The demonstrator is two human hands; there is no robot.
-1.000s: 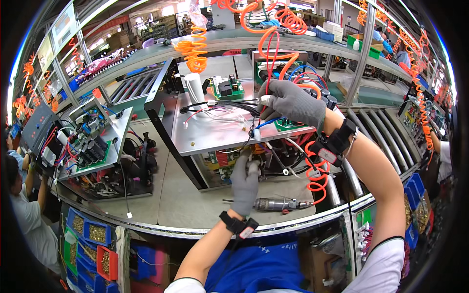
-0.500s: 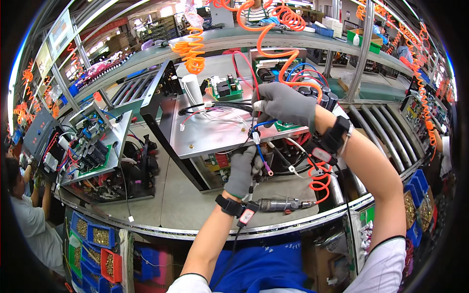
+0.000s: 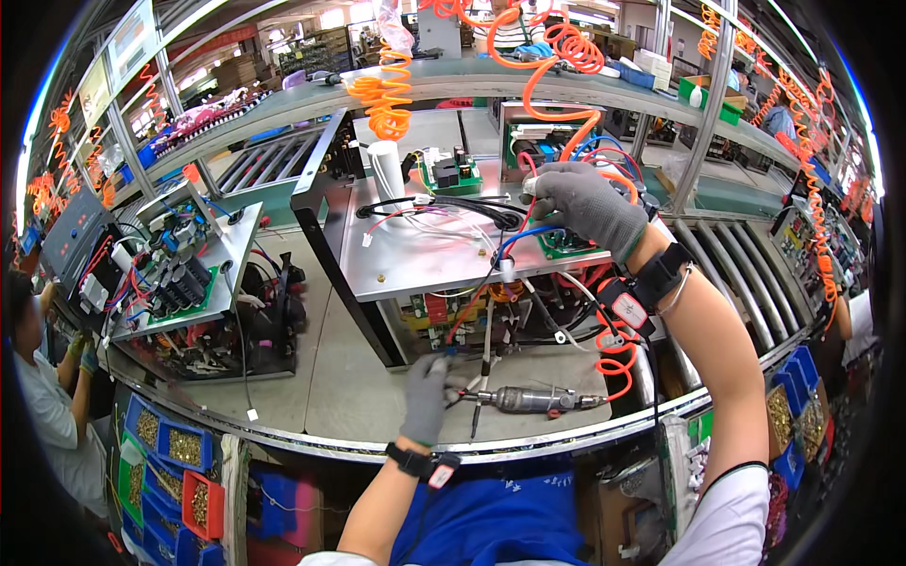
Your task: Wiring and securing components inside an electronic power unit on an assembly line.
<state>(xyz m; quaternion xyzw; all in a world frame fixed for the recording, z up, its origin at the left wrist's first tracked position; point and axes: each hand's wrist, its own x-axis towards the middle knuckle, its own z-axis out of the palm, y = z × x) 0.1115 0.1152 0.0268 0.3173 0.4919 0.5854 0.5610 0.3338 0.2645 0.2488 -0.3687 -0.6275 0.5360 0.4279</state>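
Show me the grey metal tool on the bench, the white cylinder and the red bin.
Grey metal tool (image 3: 526, 400), head view: middle of its body.
White cylinder (image 3: 387, 174), head view: middle of its side.
Red bin (image 3: 216, 507), head view: its right wall.

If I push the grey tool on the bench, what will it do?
The tool may roll, since its body looks round. It is probably heavy, as it looks metal. Its coiled red hose might tug it back.

Red bin (image 3: 217, 514) beside blue bins (image 3: 207, 453) — rollers (image 3: 743, 269) at right.
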